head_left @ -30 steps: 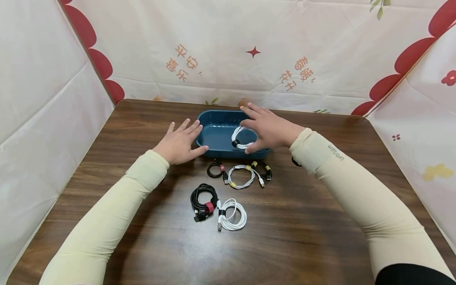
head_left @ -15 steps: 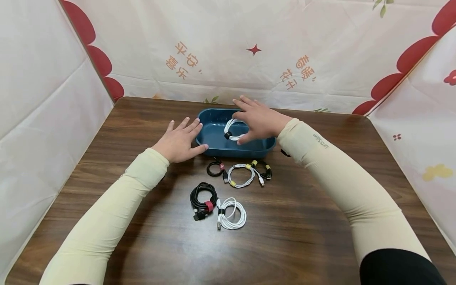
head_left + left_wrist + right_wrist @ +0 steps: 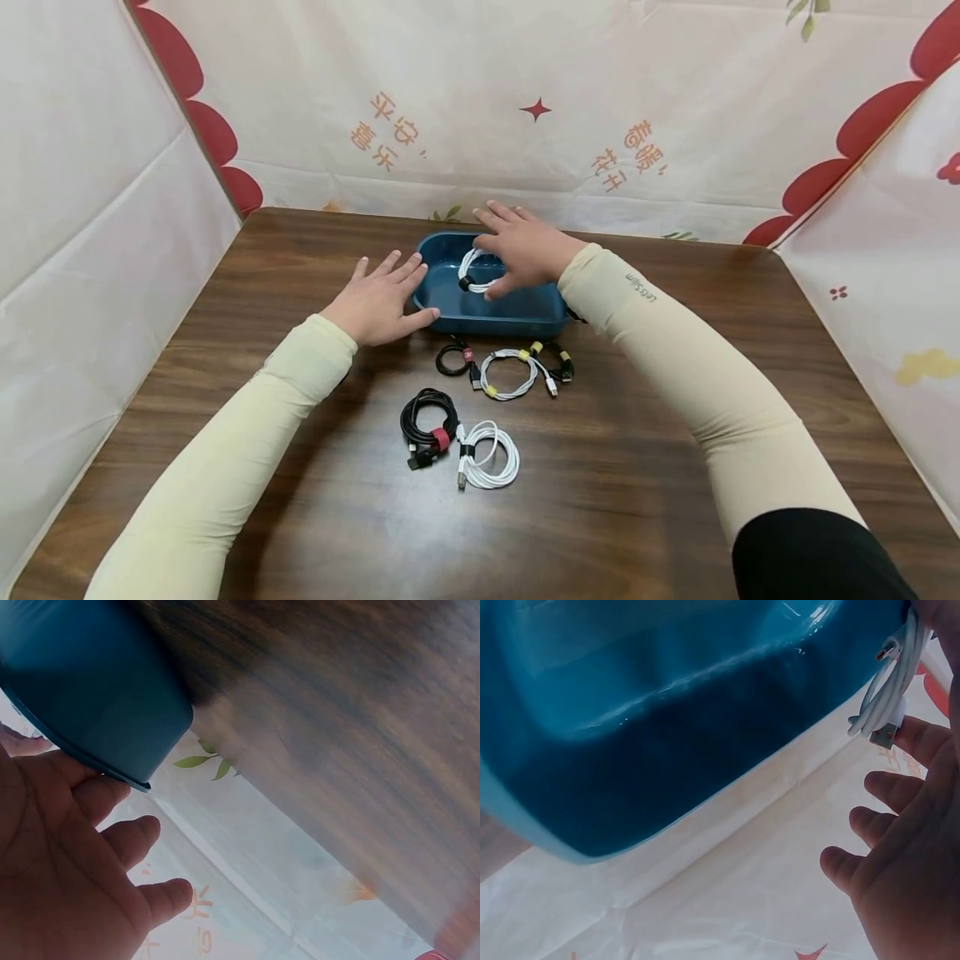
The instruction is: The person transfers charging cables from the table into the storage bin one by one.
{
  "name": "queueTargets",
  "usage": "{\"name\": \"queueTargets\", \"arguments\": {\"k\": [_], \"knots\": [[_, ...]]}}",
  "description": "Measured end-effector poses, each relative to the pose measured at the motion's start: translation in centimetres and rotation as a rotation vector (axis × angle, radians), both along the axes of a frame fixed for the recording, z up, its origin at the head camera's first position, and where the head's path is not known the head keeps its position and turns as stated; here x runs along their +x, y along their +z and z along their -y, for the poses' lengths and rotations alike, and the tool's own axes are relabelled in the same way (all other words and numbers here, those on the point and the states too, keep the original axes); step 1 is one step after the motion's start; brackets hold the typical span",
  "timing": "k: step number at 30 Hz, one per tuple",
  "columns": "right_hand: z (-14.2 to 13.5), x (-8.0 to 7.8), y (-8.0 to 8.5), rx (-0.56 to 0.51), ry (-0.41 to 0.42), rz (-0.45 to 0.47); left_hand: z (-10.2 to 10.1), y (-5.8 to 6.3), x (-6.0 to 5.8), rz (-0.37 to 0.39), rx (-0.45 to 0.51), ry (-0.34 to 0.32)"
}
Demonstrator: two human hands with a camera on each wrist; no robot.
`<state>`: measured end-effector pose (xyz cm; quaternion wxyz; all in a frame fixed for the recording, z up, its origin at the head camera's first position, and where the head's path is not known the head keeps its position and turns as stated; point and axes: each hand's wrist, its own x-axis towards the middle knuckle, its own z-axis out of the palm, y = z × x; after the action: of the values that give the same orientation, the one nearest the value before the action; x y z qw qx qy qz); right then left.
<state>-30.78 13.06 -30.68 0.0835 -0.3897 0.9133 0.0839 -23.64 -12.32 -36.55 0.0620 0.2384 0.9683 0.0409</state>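
Observation:
A white coiled charging cable (image 3: 465,270) with a black tie hangs over the blue basin (image 3: 495,323), pinched between the thumb and index finger of my right hand (image 3: 527,252). In the right wrist view the cable (image 3: 901,675) shows its metal plug, and the other fingers of that hand stay spread. My left hand (image 3: 378,305) lies at the basin's left rim with fingers spread; in the left wrist view its fingers touch the rim of the basin (image 3: 112,697). The basin's visible inside holds no other cable.
In front of the basin lie a small black cable (image 3: 468,355) with a red tie, a white cable (image 3: 491,390) with yellow ties and a black cable (image 3: 566,367) with yellow ties. Nearer are a black coil (image 3: 409,417) and a white coil (image 3: 509,467). Cloth hangs behind.
My right hand has moved left over the basin, carrying the white cable from its right part towards its middle. The left hand stays at the rim. The cables on the table have not moved.

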Motion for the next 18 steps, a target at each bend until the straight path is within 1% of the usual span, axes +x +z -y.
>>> {"name": "queueTargets", "arguments": {"k": [3,7,13,18], "knots": [[0.6,-0.4,-0.4,-0.009,0.007,0.007,0.1,-0.1,0.2,0.003,0.003,-0.001],[1.1,-1.1,-0.8,-0.017,-0.002,0.008,0.0,-0.1,0.1,-0.003,0.011,-0.003],[2.0,-1.9,-1.5,0.014,-0.019,0.032,0.1,-0.1,0.0,-0.011,-0.01,-0.006],[2.4,-2.3,-2.0,0.026,-0.031,0.052,0.1,-0.1,0.0,-0.011,-0.005,-0.012]]}}
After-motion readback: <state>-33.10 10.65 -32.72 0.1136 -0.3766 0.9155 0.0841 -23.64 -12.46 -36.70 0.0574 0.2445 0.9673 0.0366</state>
